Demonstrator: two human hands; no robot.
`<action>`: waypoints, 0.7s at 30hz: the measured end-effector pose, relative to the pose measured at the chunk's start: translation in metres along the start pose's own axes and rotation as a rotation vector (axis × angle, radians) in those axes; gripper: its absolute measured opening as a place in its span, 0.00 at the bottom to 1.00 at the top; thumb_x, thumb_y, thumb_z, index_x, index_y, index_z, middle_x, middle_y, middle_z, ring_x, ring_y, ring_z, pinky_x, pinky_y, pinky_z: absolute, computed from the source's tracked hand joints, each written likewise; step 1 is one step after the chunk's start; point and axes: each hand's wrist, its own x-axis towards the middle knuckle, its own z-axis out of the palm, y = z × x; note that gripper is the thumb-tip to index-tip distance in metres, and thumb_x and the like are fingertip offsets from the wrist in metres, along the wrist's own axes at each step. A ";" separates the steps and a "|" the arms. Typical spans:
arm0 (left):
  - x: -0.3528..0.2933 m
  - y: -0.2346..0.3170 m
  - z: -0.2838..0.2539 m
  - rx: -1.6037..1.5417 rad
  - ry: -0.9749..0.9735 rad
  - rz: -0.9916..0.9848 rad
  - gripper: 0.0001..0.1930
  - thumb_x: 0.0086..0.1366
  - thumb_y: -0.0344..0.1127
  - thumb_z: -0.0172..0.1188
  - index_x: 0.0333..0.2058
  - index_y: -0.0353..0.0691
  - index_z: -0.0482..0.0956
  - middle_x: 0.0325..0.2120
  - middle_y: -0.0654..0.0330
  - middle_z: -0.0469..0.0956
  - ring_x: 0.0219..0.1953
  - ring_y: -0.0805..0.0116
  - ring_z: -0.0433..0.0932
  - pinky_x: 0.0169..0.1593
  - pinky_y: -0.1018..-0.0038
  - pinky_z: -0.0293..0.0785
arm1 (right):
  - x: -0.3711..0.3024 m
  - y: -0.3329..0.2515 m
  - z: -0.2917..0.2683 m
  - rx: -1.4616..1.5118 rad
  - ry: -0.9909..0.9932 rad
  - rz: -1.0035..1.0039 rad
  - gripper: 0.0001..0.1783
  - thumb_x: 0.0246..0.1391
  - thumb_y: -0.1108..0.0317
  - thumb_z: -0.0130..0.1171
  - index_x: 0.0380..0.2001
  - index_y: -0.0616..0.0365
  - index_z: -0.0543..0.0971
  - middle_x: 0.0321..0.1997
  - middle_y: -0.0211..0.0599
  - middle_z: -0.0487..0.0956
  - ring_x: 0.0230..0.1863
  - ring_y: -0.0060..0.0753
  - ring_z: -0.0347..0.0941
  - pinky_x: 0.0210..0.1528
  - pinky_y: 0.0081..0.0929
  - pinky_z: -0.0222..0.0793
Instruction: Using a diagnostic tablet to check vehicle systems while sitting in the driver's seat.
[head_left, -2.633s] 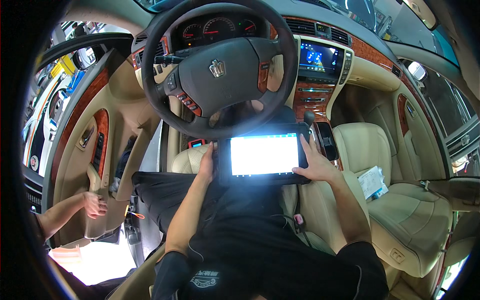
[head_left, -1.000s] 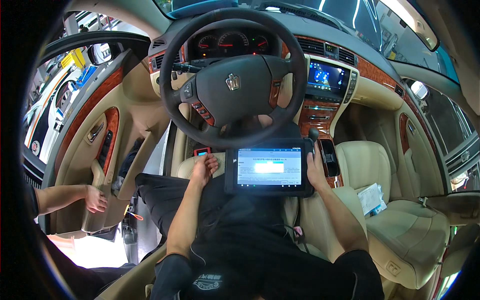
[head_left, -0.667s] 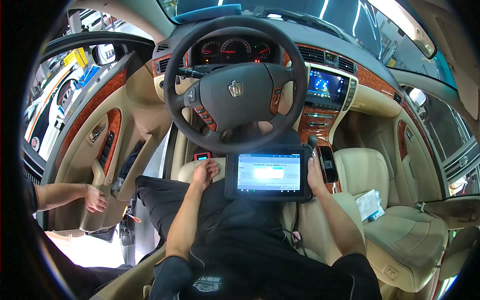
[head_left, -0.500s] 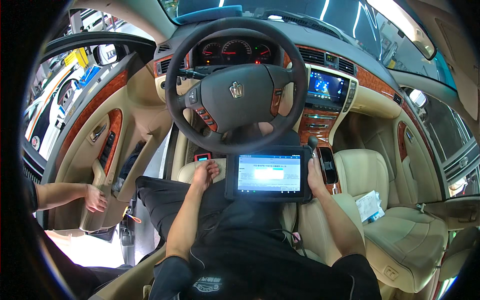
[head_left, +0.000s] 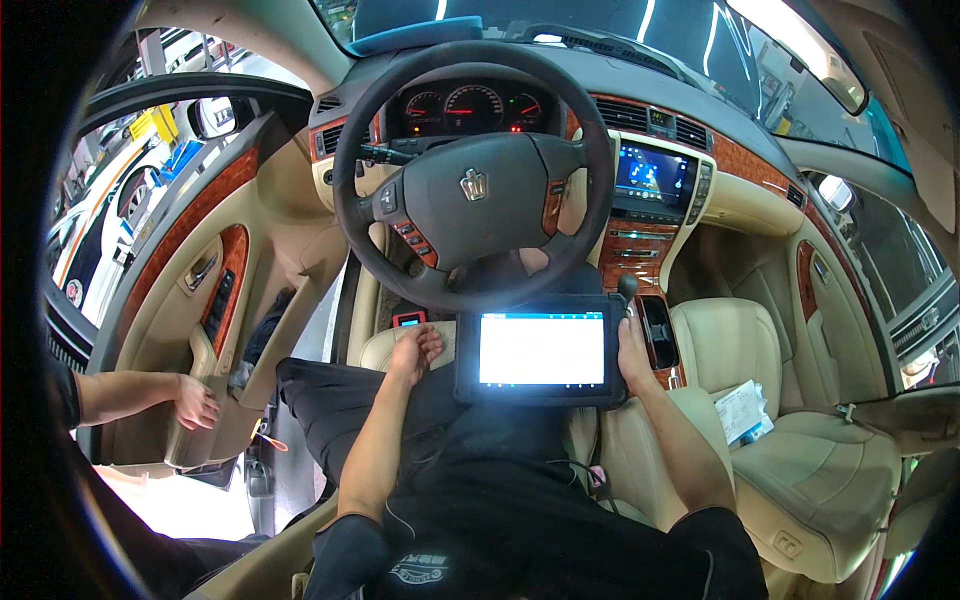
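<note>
A black-cased tablet rests upright on my lap, just below the steering wheel. Its screen is nearly all white, with a blue strip along the top. My right hand grips the tablet's right edge, thumb toward the front; the fingers behind the case are hidden. My left hand hovers by the tablet's left side, apart from it, with loosely curled fingers and nothing visible in them. Beyond it, a small red-and-black device with a lit screen lies at the front of the seat.
Another person's hand rests on the open driver's door. A gear lever stands close to the tablet's upper right corner. Papers lie on the passenger seat. A dark cable runs beside my right hip.
The tablet screen has gone from a text page with a pop-up box to almost blank white. Both hands keep nearly the same place.
</note>
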 end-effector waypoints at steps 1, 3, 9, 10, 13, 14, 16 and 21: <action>0.000 0.000 -0.001 0.000 0.002 0.000 0.12 0.65 0.36 0.43 0.41 0.34 0.67 0.28 0.59 0.73 0.26 0.70 0.73 0.33 0.75 0.74 | 0.000 -0.001 0.000 0.015 -0.018 0.003 0.25 0.64 0.58 0.31 0.58 0.63 0.58 0.58 0.45 0.63 0.61 0.37 0.55 0.63 0.28 0.46; -0.002 0.001 0.003 0.012 0.009 0.001 0.12 0.65 0.36 0.43 0.41 0.34 0.67 0.28 0.59 0.73 0.26 0.70 0.73 0.33 0.75 0.74 | 0.000 -0.003 -0.003 0.043 -0.049 0.010 0.25 0.64 0.59 0.31 0.59 0.63 0.58 0.59 0.46 0.62 0.62 0.37 0.54 0.63 0.28 0.45; 0.002 -0.003 -0.003 0.002 0.017 0.006 0.12 0.64 0.36 0.45 0.40 0.33 0.68 0.27 0.59 0.73 0.26 0.70 0.74 0.33 0.75 0.74 | -0.001 -0.007 0.000 0.058 -0.014 -0.085 0.25 0.64 0.59 0.32 0.58 0.64 0.59 0.59 0.45 0.62 0.61 0.37 0.55 0.63 0.28 0.46; 0.003 -0.003 -0.003 -0.006 0.024 0.009 0.12 0.64 0.36 0.45 0.40 0.33 0.68 0.27 0.59 0.73 0.26 0.70 0.74 0.33 0.75 0.74 | 0.000 -0.007 -0.001 0.053 -0.026 -0.084 0.25 0.64 0.59 0.32 0.58 0.64 0.59 0.58 0.45 0.63 0.61 0.37 0.56 0.62 0.28 0.46; 0.003 -0.004 -0.004 0.000 0.013 0.015 0.12 0.64 0.36 0.45 0.40 0.33 0.68 0.27 0.59 0.73 0.26 0.70 0.74 0.33 0.76 0.74 | -0.003 -0.010 -0.001 0.052 -0.040 -0.023 0.25 0.64 0.58 0.32 0.58 0.64 0.59 0.58 0.44 0.63 0.60 0.37 0.56 0.62 0.29 0.46; 0.003 -0.004 -0.003 0.002 0.013 0.013 0.12 0.64 0.36 0.45 0.40 0.33 0.68 0.27 0.59 0.73 0.26 0.70 0.74 0.33 0.76 0.74 | -0.004 -0.011 -0.002 0.055 -0.040 0.035 0.25 0.64 0.58 0.32 0.58 0.63 0.59 0.58 0.44 0.63 0.61 0.37 0.56 0.62 0.29 0.46; 0.002 -0.003 -0.002 0.004 0.009 0.017 0.12 0.64 0.36 0.45 0.40 0.33 0.68 0.27 0.59 0.73 0.26 0.70 0.74 0.33 0.76 0.74 | -0.002 -0.008 -0.004 0.026 -0.046 0.051 0.25 0.64 0.58 0.32 0.58 0.63 0.59 0.58 0.44 0.63 0.61 0.36 0.56 0.62 0.28 0.46; 0.002 -0.003 -0.001 0.001 -0.003 0.016 0.12 0.64 0.36 0.45 0.40 0.34 0.68 0.27 0.59 0.73 0.26 0.70 0.74 0.33 0.75 0.73 | -0.001 -0.006 -0.001 0.036 -0.024 0.041 0.25 0.64 0.58 0.32 0.57 0.63 0.59 0.57 0.44 0.64 0.60 0.36 0.56 0.62 0.28 0.47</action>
